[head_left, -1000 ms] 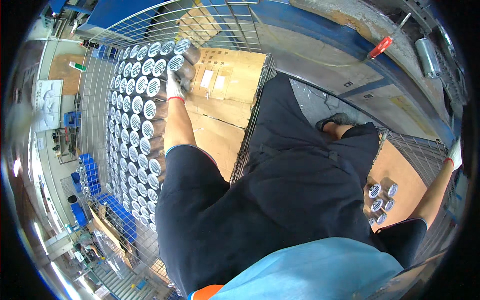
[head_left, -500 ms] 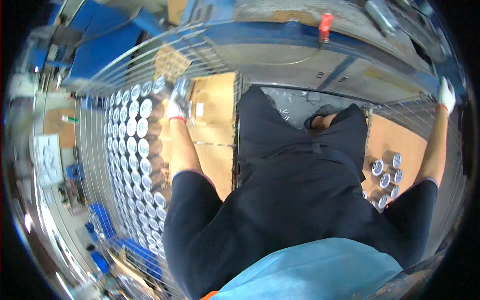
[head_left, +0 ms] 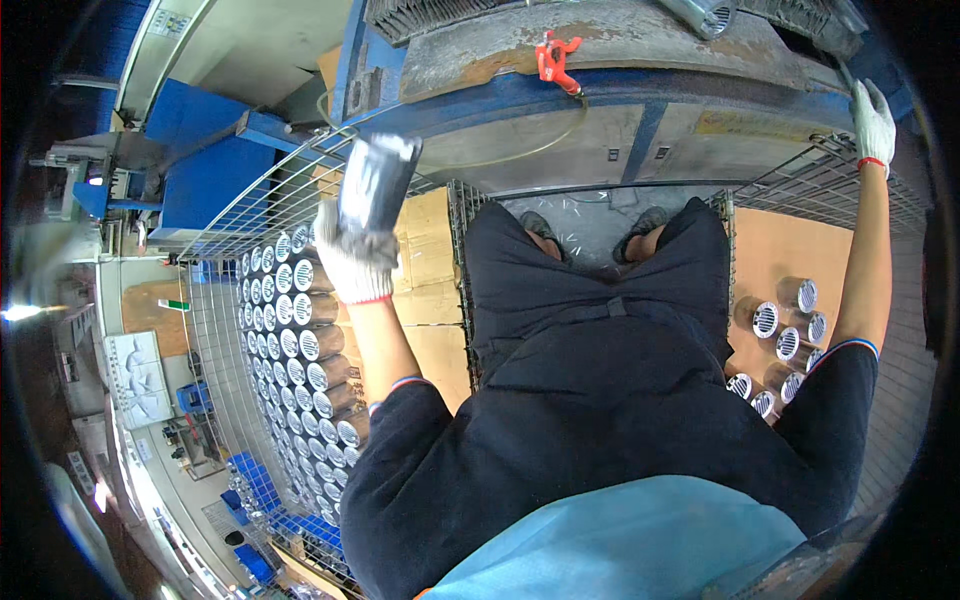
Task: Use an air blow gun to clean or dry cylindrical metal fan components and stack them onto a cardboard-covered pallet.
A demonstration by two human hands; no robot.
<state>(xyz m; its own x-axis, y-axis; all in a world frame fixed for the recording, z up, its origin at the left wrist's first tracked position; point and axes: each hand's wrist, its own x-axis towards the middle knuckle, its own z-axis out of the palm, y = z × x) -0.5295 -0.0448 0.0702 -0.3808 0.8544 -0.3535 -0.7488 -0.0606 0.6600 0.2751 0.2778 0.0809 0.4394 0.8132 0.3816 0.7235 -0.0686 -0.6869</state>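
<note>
My left hand (head_left: 350, 260), in a white knit glove, is closed around a shiny metal cylinder (head_left: 378, 188). It holds the cylinder raised above the left wire cage, and the cylinder is blurred by motion. Beneath it stand packed rows of similar metal cylinders (head_left: 308, 346) with slotted ends. At the far right, my gloved right hand (head_left: 873, 122) rests by the blue bench edge, its fingers stretched out with nothing visible in them.
Cardboard (head_left: 425, 350) lines the left wire cage (head_left: 215, 330). A second cage at right holds several cylinders (head_left: 797, 293) on a brown sheet (head_left: 785, 245). A red air gun (head_left: 556, 65) hangs at the metal workbench (head_left: 620, 45), where another cylinder (head_left: 705, 14) lies.
My left hand has lifted the cylinder up from beside the rows in the left cage. My right hand has shifted slightly up and left. The view has moved a little.
</note>
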